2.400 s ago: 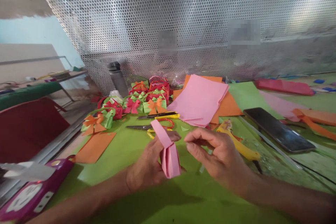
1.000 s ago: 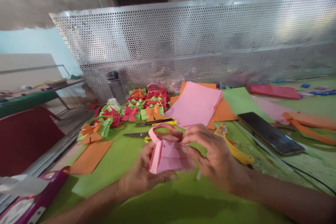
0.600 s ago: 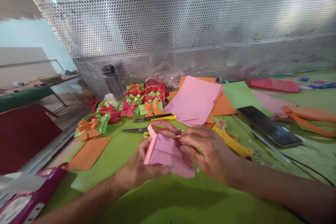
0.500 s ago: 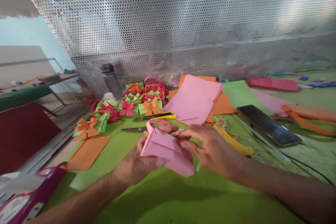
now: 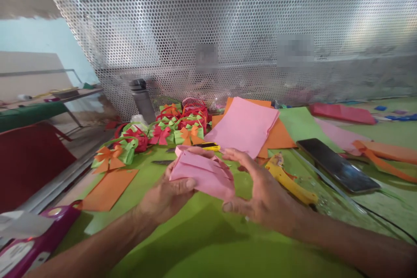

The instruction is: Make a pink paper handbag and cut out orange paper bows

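The left hand point(image 5: 167, 196) pinches a folded pink paper bag point(image 5: 202, 178) by its left end — above the green tabletop point(image 5: 182, 249). The right hand point(image 5: 262, 195) is spread at the bag's other end — contact unclear. A yellow utility knife point(image 5: 213, 147) lies beyond.

Left hand point(image 5: 165, 195) in a likely pinch, right hand point(image 5: 261, 193) widely curved.

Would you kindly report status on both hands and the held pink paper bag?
Left hand gripping folded pink paper bag. Right hand open beside it, contact unclear. Yellow-and-black utility knife lying beyond.
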Motion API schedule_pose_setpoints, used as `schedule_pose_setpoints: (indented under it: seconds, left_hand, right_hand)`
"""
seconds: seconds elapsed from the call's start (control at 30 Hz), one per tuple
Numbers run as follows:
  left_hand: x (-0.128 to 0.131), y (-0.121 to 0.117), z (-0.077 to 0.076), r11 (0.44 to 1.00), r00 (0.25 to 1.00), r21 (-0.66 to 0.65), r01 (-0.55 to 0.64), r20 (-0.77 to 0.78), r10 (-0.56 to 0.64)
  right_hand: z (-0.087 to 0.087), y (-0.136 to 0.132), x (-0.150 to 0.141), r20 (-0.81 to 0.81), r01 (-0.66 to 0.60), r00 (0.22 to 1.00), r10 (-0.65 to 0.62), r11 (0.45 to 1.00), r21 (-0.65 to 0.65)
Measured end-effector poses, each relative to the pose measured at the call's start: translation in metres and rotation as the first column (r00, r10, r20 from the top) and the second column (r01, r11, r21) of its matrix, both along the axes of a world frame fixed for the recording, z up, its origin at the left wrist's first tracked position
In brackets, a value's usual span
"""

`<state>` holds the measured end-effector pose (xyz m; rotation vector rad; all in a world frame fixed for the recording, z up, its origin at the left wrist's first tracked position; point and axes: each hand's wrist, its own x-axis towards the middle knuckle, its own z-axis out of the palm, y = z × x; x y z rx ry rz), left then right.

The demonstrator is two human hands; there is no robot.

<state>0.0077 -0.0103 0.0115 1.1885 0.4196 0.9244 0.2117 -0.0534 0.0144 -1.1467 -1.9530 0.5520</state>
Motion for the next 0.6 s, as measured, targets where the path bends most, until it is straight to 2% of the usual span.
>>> schedule_pose_setpoints:
  seconds: [0.13,0.27,0.33,0.43,0.5,0.53,0.57,0.6]
  left_hand:
    - [0.003,-0.004,0.003,1.000,1.000,-0.013,-0.019,0.003,0.019]
    - [0.004,-0.006,0.006,0.999,0.999,-0.024,0.027,0.021,-0.026]
    - [0.003,-0.004,0.003,0.998,0.999,-0.050,0.038,0.012,-0.038]
    - [-0.001,0.001,-0.005,0.997,0.997,-0.068,-0.027,-0.073,0.022]
    - [-0.004,0.004,-0.010,0.993,0.963,0.006,-0.115,-0.244,0.113]
    - [-0.006,0.005,-0.012,0.981,0.914,0.100,-0.167,-0.357,0.192]
    - [-0.007,0.006,-0.013,0.949,0.841,0.241,-0.203,-0.453,0.295]
    - [-0.009,0.006,-0.014,0.883,0.756,0.419,-0.214,-0.501,0.421]
  right_hand:
    - [-0.004,-0.001,-0.003,0.067,-0.009,0.998,0.007,1.000,0.025]
    - [-0.005,0.000,-0.005,0.063,0.004,0.998,-0.009,0.997,0.077]
    - [-0.005,0.001,-0.004,0.084,0.045,0.995,-0.055,0.991,0.123]
    - [-0.006,0.008,-0.001,0.164,0.134,0.970,-0.182,0.955,0.263]
    - [-0.007,0.015,0.003,0.236,0.188,0.928,-0.290,0.907,0.376]
    - [-0.008,0.019,0.006,0.269,0.204,0.902,-0.339,0.881,0.426]
    - [-0.009,0.023,0.008,0.299,0.212,0.876,-0.379,0.859,0.466]
    - [-0.011,0.026,0.009,0.329,0.208,0.854,-0.404,0.844,0.495]
